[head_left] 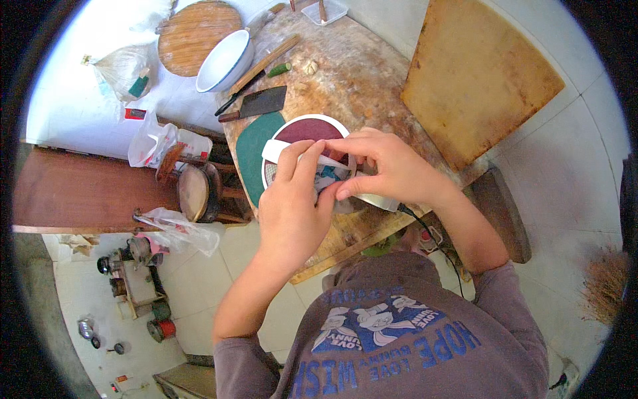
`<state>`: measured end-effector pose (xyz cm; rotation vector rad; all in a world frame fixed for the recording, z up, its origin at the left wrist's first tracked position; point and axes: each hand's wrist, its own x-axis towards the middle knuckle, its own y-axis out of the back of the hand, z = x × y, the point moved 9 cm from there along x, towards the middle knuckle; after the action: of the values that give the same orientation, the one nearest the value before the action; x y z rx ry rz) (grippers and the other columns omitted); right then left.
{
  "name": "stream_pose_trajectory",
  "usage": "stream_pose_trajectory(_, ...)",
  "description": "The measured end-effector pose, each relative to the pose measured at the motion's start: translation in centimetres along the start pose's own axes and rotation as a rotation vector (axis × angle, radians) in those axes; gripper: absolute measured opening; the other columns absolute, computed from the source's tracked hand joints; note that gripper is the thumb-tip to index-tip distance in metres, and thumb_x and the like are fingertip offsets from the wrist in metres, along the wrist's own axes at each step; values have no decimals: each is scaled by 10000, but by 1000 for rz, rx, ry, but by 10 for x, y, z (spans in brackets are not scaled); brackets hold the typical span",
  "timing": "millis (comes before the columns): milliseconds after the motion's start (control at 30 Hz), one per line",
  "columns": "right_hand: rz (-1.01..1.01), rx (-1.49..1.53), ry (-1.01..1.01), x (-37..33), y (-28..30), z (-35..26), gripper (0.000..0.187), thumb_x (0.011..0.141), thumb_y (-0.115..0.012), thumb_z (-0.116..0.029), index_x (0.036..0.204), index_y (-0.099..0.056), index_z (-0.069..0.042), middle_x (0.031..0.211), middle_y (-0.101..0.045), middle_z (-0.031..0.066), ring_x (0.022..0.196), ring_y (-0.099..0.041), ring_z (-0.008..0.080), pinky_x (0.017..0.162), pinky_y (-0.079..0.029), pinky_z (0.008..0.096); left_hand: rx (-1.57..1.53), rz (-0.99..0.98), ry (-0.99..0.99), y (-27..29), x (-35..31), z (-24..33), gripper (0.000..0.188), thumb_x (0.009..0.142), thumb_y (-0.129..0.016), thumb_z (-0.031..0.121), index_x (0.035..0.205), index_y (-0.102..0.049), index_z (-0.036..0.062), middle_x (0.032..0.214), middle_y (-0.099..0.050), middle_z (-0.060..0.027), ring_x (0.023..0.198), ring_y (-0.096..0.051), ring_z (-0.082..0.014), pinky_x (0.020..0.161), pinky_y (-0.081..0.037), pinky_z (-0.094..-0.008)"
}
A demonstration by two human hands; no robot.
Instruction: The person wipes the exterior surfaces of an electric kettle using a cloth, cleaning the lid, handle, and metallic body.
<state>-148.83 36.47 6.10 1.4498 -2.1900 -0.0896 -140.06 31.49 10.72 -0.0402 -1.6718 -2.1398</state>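
Note:
My left hand (292, 206) and my right hand (392, 166) meet over the table, fingers bent and fingertips close together. Between them is a small thin piece with a blue-and-white pattern (331, 174); its kind cannot be made out, as my fingers cover much of it. Just beneath lies a round, white-rimmed thing with a maroon surface (312, 128), and a white flat strip (274, 151) shows beside my left fingers. A dark green mat (256, 149) lies partly under it. By my right wrist, a black cord (425, 225) runs from a pale casing (377, 201).
On the worn wooden table (352, 60) lie a cleaver (262, 102), a green vegetable piece (280, 69), a garlic bulb (310, 67) and a rolling pin (266, 63). A white basin (226, 61) leans at the far left. A large board (482, 80) stands right; a stool (194, 193) stands left.

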Motion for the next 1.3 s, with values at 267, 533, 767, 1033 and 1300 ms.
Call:
stream_pose_trajectory(267,39,-111,75,2,-9,-1,489,639,-739,-179,1085,-611,-26,941,-602,82,893,-517,249,810,-412,341,-326,3,50,3,-12,-12,631,655,-667,-14,1251,-478,78,1274,-418,-133,1158,-444,-305,894,-427,-363)
stream_pose_trajectory(533,165,78,32,-2,-6,9,290,691,-672,-100,974,-658,-42,773,-597,97,782,-544,249,734,-422,345,6,18,0,6,-6,-10,584,685,-713,111,1222,-489,65,1249,-431,-158,1017,-542,-340,796,-485,-380)
stream_pose_trajectory(767,222,193,-118,6,-6,36,153,734,-637,-66,877,-679,-32,766,-643,116,701,-599,225,658,-468,323,-125,39,143,-4,3,-15,514,638,-753,125,1106,-552,59,1157,-495,-133,1047,-534,-315,848,-451,-377)
stream_pose_trajectory(1033,35,36,-154,23,-5,32,149,750,-612,-98,865,-669,-21,743,-645,143,666,-615,216,635,-476,331,58,88,193,-8,6,-4,391,663,-746,218,923,-519,33,1009,-535,-134,839,-586,-336,675,-488,-399)
stream_pose_trajectory(1300,-35,-73,-145,29,-4,33,181,790,-547,-62,934,-616,24,746,-623,104,671,-557,147,640,-450,282,331,-63,35,-20,29,5,231,753,-644,248,782,-578,29,733,-593,-148,665,-592,-358,575,-467,-441)
